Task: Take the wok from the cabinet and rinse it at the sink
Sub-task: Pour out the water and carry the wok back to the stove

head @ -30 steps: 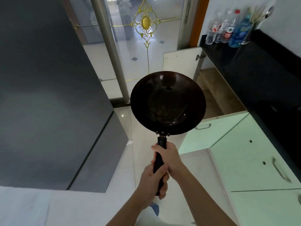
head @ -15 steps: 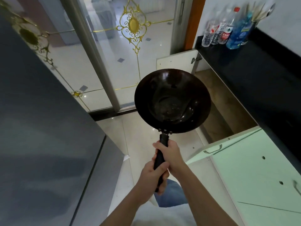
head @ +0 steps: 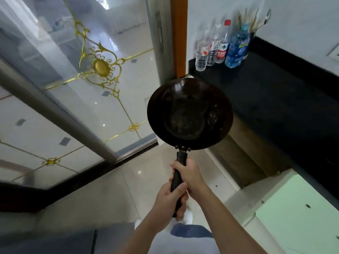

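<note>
As left hand and right hand grip its handle, wok lengthwise, bowl pointing forward

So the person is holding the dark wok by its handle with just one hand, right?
Not quite: both hands grip the handle. The head view shows the right hand higher up and the left hand below it, holding the dark wok.

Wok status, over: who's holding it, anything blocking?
Left hand and right hand grip the handle. Wok in the air, touching nothing. Open cabinet and black counter to its right.
</note>
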Demonstrator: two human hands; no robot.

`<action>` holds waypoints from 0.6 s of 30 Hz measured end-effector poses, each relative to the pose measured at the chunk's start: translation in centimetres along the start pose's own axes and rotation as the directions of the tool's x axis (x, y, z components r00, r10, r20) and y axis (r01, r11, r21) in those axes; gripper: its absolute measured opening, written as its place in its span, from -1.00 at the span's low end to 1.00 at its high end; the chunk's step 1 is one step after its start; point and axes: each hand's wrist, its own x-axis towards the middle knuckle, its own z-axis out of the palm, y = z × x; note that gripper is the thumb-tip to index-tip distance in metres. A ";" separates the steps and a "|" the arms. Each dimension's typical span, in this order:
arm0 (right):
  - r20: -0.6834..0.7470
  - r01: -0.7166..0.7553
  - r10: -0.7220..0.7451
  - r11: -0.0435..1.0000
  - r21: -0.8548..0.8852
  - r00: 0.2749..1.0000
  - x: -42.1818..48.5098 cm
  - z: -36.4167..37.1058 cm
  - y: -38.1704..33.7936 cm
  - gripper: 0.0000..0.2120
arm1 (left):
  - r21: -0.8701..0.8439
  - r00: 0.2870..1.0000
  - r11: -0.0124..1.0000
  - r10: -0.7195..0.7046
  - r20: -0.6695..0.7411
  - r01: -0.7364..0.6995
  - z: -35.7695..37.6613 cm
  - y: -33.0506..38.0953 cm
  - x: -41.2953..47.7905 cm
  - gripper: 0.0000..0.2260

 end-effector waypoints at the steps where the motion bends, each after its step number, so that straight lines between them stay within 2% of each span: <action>1: -0.019 0.006 -0.006 1.000 0.011 1.000 1.1 -0.5 -0.8 -0.86 | 0.008 1.000 1.000 -0.004 0.017 0.004 0.1 0.8 1.3 -0.82; 10: -0.218 0.032 -0.017 0.998 0.063 0.976 6.7 -6.4 -5.7 -0.86 | 0.063 0.977 0.996 -0.079 0.200 0.067 3.6 5.5 10.1 -0.75; 14: -0.344 0.028 -0.008 0.998 0.054 0.939 8.4 -9.5 -6.8 -0.83 | 0.082 0.947 0.987 -0.155 0.280 0.137 5.3 6.6 13.6 -0.73; 18: -0.452 0.039 0.026 0.990 0.135 0.891 9.8 -12.5 -8.4 -0.83 | 0.165 0.899 0.969 -0.231 0.371 0.181 7.4 8.0 17.5 -0.69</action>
